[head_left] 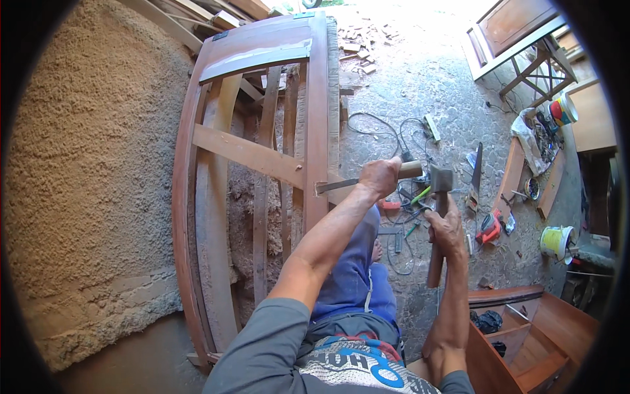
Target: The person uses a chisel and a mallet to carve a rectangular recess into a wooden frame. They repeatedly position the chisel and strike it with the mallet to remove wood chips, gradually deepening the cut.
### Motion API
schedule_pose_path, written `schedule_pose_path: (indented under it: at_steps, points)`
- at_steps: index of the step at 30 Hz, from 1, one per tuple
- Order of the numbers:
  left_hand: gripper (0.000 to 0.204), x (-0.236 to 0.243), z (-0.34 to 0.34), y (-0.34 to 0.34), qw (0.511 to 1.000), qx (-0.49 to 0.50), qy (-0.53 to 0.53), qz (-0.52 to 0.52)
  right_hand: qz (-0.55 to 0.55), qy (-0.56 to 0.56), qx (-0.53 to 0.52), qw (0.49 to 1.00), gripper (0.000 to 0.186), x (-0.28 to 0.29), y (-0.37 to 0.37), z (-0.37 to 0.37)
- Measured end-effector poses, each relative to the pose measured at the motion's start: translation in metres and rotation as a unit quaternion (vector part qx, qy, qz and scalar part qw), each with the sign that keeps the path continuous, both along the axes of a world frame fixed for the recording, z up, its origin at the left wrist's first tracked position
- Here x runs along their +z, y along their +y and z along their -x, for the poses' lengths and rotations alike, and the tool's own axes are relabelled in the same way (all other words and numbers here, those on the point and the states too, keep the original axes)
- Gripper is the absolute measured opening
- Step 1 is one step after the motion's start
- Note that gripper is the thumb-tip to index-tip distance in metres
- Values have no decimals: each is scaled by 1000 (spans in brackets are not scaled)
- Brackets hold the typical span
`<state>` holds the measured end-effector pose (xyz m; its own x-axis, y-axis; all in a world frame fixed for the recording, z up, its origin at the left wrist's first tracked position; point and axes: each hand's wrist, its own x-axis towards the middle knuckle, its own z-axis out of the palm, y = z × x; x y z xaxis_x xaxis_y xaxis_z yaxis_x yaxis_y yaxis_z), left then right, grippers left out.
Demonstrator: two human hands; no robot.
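Chisel (341,184) first — the left hand (380,178) is wrapped in a fist round its handle, the wooden butt bare, presumably so a blow can land clear of the knuckles. Just beside that butt, across a small gap, is the head of the hammer (442,180); the right hand (447,230) is curled round the shaft near its middle, a hold that likely favours control over force. The blade points left, its tip at the stile (317,125) of a wooden frame (249,153), close to where a crosspiece (272,163) meets it; whether it bites or only touches, I cannot tell. Beyond the hands, a metal square (398,243), a handsaw (476,172) and a power strip (432,128) lie on the floor (387,98) — perhaps set there for easy reach. Farther off are wood offcuts (352,48) and a panelled door (515,26), raised probably for working height.
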<state>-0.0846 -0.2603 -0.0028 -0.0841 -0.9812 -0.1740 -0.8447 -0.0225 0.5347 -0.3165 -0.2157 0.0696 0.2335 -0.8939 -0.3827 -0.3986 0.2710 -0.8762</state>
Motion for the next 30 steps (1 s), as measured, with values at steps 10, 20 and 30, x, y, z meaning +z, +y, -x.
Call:
schedule_pose_path:
  at_steps: [10, 20, 30]
  points:
    - [32, 48, -57, 42, 997, 67, 23, -5, -81, -123, -140, 979, 41, -1, 64, 13]
    - [33, 15, -164, 127, 945, 327, 4, -10, -143, -121, -148, 971, 45, -17, 117, 7]
    - [14, 47, -61, 80, 946, 21, 96, 308, -172, -110, -132, 970, 45, -25, 135, 4]
